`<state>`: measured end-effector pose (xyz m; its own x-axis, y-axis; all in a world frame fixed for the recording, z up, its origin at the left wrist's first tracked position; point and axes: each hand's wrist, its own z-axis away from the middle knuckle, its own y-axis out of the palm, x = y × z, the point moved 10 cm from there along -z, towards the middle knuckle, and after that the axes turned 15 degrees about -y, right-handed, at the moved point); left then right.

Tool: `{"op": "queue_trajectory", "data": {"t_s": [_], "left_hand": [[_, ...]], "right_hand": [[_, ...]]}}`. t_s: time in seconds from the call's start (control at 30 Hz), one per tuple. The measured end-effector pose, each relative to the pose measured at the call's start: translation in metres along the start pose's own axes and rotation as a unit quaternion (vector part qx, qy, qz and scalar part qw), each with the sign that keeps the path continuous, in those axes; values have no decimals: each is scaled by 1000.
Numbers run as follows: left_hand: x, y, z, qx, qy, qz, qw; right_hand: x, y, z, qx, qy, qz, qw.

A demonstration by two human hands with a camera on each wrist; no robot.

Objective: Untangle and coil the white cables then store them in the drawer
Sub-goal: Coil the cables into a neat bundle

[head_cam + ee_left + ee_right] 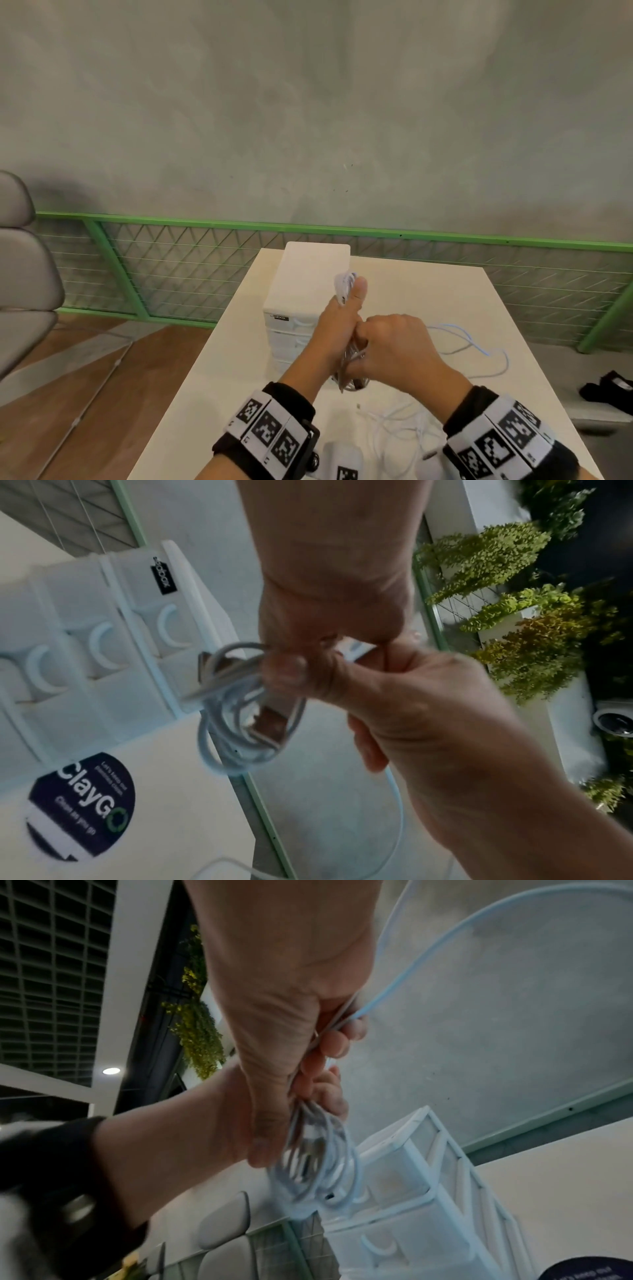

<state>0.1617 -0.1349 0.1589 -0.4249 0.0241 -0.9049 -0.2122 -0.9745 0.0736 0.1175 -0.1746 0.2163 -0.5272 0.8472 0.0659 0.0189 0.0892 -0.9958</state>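
My left hand (342,329) grips a coiled white cable (349,377) upright above the white table (212,394). Loops stick out above the thumb and below the palm. My right hand (380,342) presses against the left and pinches the same cable beside the coil. In the left wrist view the coil (240,710) hangs from both fists. The cable's loose tail (472,346) trails right across the table. A second heap of white cable (400,425) lies near the front edge. The white drawer unit (301,291) stands just behind my hands, and its visible drawers (85,642) are closed.
A round dark sticker (82,804) is on the tabletop. A small white device (342,459) sits at the front edge. A green mesh railing (205,224) runs behind the table, a grey chair (24,274) stands at the left, and a black object (609,390) lies at the right.
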Motion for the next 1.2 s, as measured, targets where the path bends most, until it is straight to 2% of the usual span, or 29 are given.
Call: {"op": "queue_trajectory", "data": {"t_s": [0.07,0.13,0.23,0.3,0.37,0.43,0.47,0.53,0.7,0.77,0.93,1.0,1.07,1.13,1.2], "left_hand": [[3,12,0,64,24,-34,997],[4,22,2,95,55,-88,990],[1,33,14,157,96,-151,971],[9,39,22,195,83,-201,957],[23,34,16,147,69,-315,935],[41,24,6,65,39,-473,878],[48,19,2,35,15,-518,855],[56,17,0,23,-16,-532,846],[47,22,3,-3,-17,-565,825],[43,20,3,-10,4,-554,833],[23,17,11,-7,48,-401,915],[15,14,12,-7,65,-311,948],[13,5,11,-10,44,-171,984],[11,-7,9,-31,26,-64,997],[7,-13,7,-58,30,-26,998]], "right_hand": [[-8,-7,1,-11,35,22,999],[-12,-10,1,-14,48,10,999],[-21,-9,3,19,59,-14,998],[-25,-5,5,51,53,-59,996],[-32,-7,7,81,49,-114,989],[-43,-18,8,80,42,-118,989],[-49,-25,9,68,41,-116,990],[-55,-35,6,42,38,-116,992],[-51,-43,-6,-32,19,-72,997],[-64,-40,-4,-62,35,-109,991],[-96,-19,7,-136,86,-239,957],[-101,-5,13,-168,114,-297,933],[-98,10,19,-181,130,-332,916],[-83,23,19,-166,111,-335,921],[-63,31,15,-145,83,-314,935]]}}
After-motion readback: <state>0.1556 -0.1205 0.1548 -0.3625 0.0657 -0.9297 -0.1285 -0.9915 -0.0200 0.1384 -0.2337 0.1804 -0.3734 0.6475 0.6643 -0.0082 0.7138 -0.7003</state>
